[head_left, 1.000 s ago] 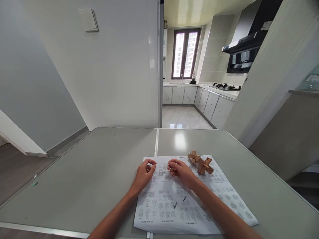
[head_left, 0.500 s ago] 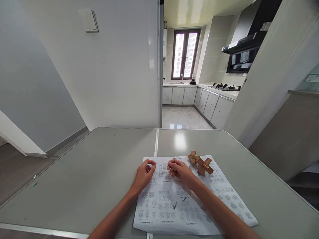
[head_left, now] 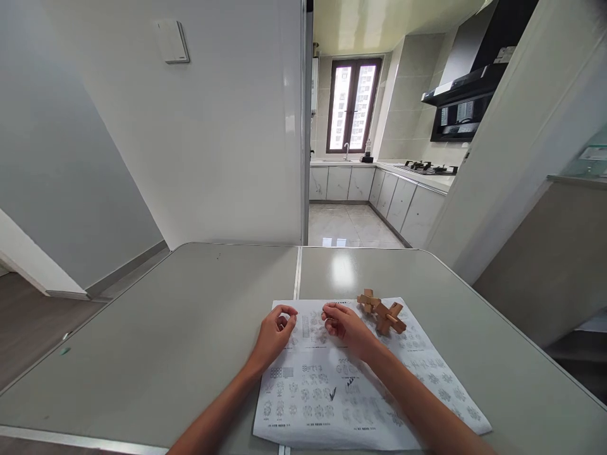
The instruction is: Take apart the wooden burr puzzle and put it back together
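Wooden cross puzzles (head_left: 389, 318) sit on the printed sheet (head_left: 303, 404) at lower centre-right, just beside the right hand (head_left: 345, 327). It and the left hand (head_left: 274, 333) rest curled, thumbs meeting fingertips, seemingly empty; grasping a puzzle would need opened fingers.

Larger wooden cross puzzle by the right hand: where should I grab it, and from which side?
Probably pinch the larger wooden cross puzzle by its raised upper bar, coming down from above on the near right side. Its bars stick out in several directions, and the smaller puzzle crowds its far left.
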Motion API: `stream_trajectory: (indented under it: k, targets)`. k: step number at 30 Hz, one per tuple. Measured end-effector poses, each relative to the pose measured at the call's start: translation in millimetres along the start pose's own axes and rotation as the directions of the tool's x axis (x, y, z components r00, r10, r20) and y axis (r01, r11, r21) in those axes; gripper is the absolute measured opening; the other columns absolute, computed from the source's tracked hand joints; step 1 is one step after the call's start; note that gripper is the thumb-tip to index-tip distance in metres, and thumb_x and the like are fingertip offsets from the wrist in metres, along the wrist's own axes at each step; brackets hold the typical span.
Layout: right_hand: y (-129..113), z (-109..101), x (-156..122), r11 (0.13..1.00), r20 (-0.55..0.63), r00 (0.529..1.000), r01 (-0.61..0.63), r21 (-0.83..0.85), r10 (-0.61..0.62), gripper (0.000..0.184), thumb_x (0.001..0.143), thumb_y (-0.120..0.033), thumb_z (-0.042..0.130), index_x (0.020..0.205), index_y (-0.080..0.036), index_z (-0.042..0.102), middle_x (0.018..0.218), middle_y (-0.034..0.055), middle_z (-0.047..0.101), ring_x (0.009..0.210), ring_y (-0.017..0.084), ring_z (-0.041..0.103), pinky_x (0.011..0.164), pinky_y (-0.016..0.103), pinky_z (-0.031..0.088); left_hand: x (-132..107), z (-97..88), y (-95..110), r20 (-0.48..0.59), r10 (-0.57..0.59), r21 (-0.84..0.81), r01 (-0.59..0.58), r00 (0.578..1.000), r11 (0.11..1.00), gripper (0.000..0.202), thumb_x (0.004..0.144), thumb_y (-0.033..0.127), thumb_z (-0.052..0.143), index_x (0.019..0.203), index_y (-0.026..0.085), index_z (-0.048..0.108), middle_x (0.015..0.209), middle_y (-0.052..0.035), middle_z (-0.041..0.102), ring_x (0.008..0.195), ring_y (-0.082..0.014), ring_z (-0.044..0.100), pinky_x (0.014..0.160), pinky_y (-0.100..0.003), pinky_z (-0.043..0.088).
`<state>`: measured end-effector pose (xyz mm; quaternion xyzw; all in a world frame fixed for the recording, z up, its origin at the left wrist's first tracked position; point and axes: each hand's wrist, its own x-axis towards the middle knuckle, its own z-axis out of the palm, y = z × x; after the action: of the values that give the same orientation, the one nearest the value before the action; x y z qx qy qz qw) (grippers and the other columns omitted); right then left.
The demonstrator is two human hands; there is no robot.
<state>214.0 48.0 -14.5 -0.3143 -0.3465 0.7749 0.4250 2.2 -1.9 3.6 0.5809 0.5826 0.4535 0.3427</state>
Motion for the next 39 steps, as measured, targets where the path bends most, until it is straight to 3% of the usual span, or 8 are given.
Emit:
stream_trajectory:
  k: [9,14,20,23,27,31,35,39]
  targets:
    - [-11,-31,-19,0.937,-0.052,0.997,-0.028,0.348,0.049,0.025,0.08,-0.025,0.082,0.079,-0.02,0.058,0.068,-0.0062,0.057,0.048,0.003,0.044,0.041,0.013,0.041,-2,-0.6,1,0.001,0.0,-0.009,0.0,1.0,1.0,0.026,0.088,0.045,0.06,0.093,0.02,0.065,0.064,0.0057,0.048,0.057,-0.0117,0.041,0.054,-0.022,0.032]
    - [-14,-52,-44,0.789,0.03,0.999,0.0,0.615,-0.023,0.039,0.09,-0.026,0.075,0.069,-0.023,0.043,0.052,-0.0108,0.044,0.039,0.004,0.041,0.035,0.014,0.038,-2,-1.2,4,-0.001,0.002,-0.002,-0.002,1.0,1.0,0.027,0.087,0.046,0.06,0.092,0.02,0.066,0.065,0.0049,0.049,0.057,-0.0123,0.042,0.054,-0.023,0.032]
    - [-15,-68,-62,0.653,0.019,0.991,0.073,0.754,-0.132,0.046,0.103,-0.041,0.057,0.065,-0.024,0.037,0.044,-0.0113,0.037,0.032,0.005,0.037,0.029,0.017,0.029,-3,-1.4,5,-0.001,-0.004,-0.003,0.004,1.0,1.0,0.026,0.087,0.045,0.06,0.092,0.02,0.065,0.064,0.0052,0.047,0.057,-0.0127,0.04,0.054,-0.024,0.032]
    - [-15,-76,-65,0.641,0.012,0.988,0.09,0.762,-0.153,0.045,0.105,-0.038,0.051,0.065,-0.024,0.036,0.044,-0.0108,0.038,0.032,0.005,0.038,0.03,0.017,0.03,-3,-1.3,5,0.003,-0.007,-0.003,0.007,1.0,1.0,0.027,0.087,0.046,0.06,0.093,0.02,0.065,0.063,0.0057,0.045,0.057,-0.0128,0.04,0.055,-0.024,0.031]
    - [-12,-85,-63,0.688,-0.033,0.983,0.15,0.71,-0.18,0.044,0.102,-0.026,0.053,0.063,-0.024,0.034,0.043,-0.0103,0.038,0.031,0.005,0.037,0.03,0.016,0.026,-3,-1.2,4,0.004,-0.014,-0.007,0.014,1.0,1.0,0.028,0.087,0.046,0.06,0.093,0.02,0.064,0.062,0.006,0.044,0.057,-0.0128,0.04,0.055,-0.024,0.031]
    - [-13,-86,-63,0.8,-0.16,0.966,0.258,0.542,-0.202,0.043,0.096,-0.024,0.059,0.061,-0.023,0.036,0.041,-0.0104,0.035,0.029,0.005,0.028,0.028,0.018,0.019,-3,-1.3,4,0.001,-0.008,-0.009,0.008,1.0,1.0,0.027,0.087,0.047,0.06,0.092,0.02,0.065,0.062,0.0058,0.045,0.057,-0.0128,0.041,0.054,-0.023,0.031]
    - [-19,-69,-68,0.877,-0.327,0.888,0.411,0.249,-0.323,0.042,0.095,-0.033,0.063,0.06,-0.023,0.04,0.042,-0.0104,0.031,0.031,0.006,0.019,0.03,0.021,0.022,-2,-1.1,3,-0.003,0.01,-0.007,-0.01,1.0,1.0,0.027,0.087,0.046,0.06,0.092,0.02,0.065,0.063,0.0054,0.048,0.056,-0.0123,0.041,0.054,-0.023,0.031]
    - [-21,-41,-71,0.895,-0.275,0.853,0.439,-0.077,-0.443,0.048,0.097,-0.049,0.06,0.06,-0.024,0.044,0.045,-0.0089,0.029,0.036,0.008,0.018,0.034,0.024,0.018,-3,-0.9,4,-0.018,0.035,0.002,-0.035,0.999,0.999,0.026,0.087,0.045,0.061,0.09,0.02,0.067,0.063,0.0048,0.051,0.055,-0.0122,0.043,0.054,-0.023,0.033]
